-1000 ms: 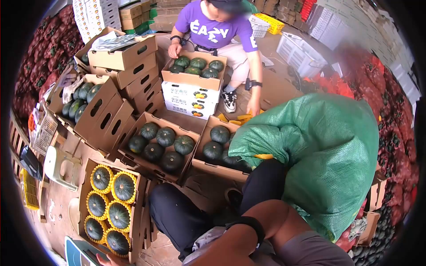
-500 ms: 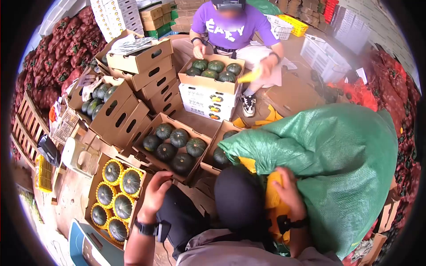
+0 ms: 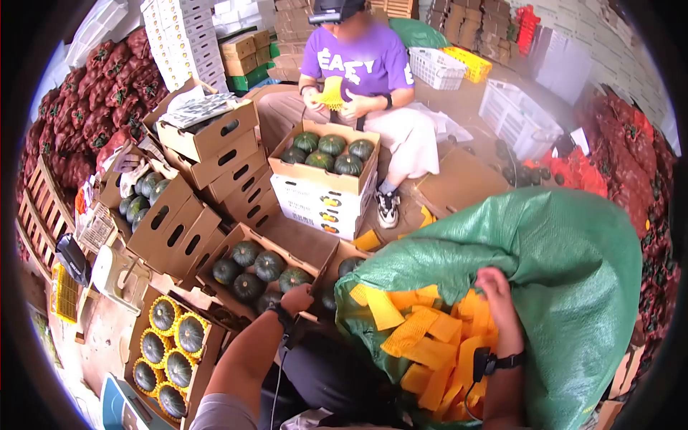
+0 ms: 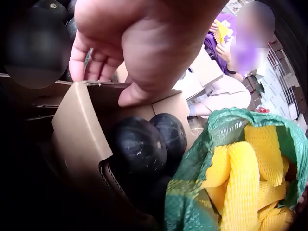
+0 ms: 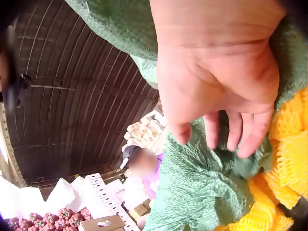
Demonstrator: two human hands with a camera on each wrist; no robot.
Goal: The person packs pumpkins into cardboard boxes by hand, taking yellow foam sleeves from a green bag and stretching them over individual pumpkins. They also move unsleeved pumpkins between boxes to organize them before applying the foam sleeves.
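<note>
My left hand (image 3: 295, 298) grips the top edge of a cardboard box (image 4: 82, 115), thumb on the inner side and fingers over the other. Dark green pumpkins (image 4: 139, 144) lie inside that box. Beside it the green woven sack (image 3: 559, 258) gapes wide, full of yellow foam net sleeves (image 3: 423, 330). My right hand (image 3: 499, 297) is at the sack's far rim, its fingers loosely bent against the green fabric in the right wrist view, the thumb apart from them.
Across from me a seated person in a purple shirt (image 3: 358, 61) holds a yellow foam sleeve (image 3: 332, 93) above an open box of pumpkins (image 3: 326, 154) on white cartons. At left stands a box of pumpkins in yellow nets (image 3: 172, 351); stacked cartons (image 3: 215, 172) are behind.
My left hand has come down from the air onto the box edge. The sack mouth has spread, baring the yellow sleeves, with my right hand now farther along its rim. The other person raised a sleeve.
</note>
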